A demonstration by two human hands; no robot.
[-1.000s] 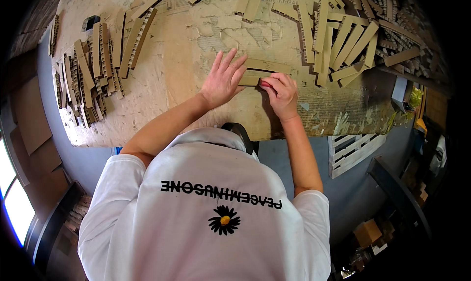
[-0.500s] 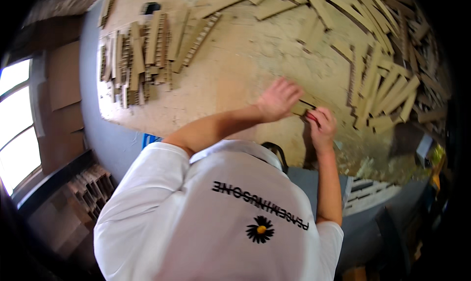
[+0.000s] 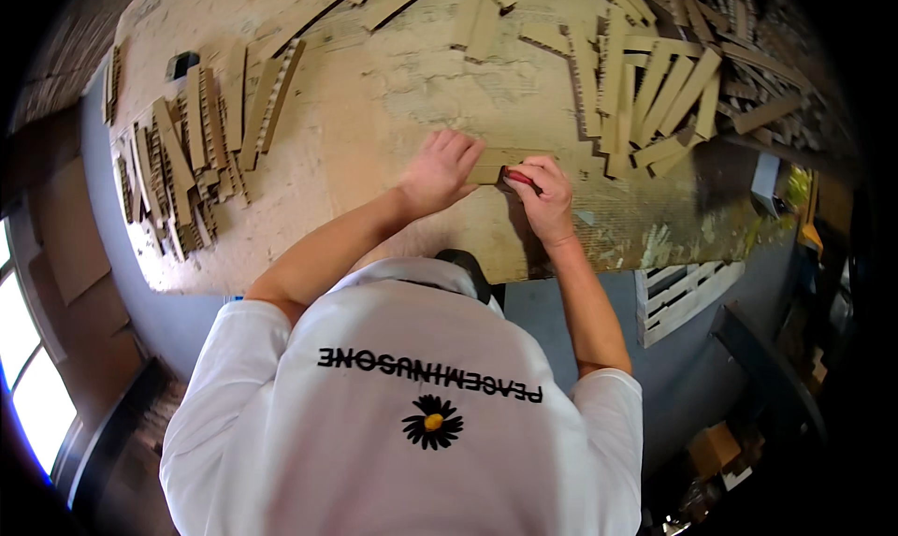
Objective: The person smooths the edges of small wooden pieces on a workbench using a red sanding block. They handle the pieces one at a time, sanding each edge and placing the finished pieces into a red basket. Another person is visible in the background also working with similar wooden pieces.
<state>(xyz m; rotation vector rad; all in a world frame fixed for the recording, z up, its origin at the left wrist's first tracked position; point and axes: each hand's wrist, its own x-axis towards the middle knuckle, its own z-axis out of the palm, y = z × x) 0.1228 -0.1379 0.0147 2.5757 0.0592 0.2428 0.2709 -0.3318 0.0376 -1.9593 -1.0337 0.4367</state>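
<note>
A short tan cardboard strip (image 3: 485,174) lies flat on the table between my two hands. My left hand (image 3: 441,169) is closed over its left end, fingers together and bent. My right hand (image 3: 546,199) grips a small red-handled tool (image 3: 521,177) whose dark end touches the strip's right end. The tool's exact kind is hard to make out, as my fingers cover part of it. Just beyond, another cardboard strip (image 3: 514,153) lies crosswise on the table.
Stacked cardboard strips with notched edges (image 3: 178,162) stand at the left, near a small dark object (image 3: 182,65). Many loose strips (image 3: 655,92) spread over the far right of the worn wooden table (image 3: 365,96). A white slatted pallet (image 3: 687,293) lies below at the right.
My left hand was spread and blurred above the strip; now it is bent down onto its left end. The red-handled tool has come against the strip. The whole view has shifted.
</note>
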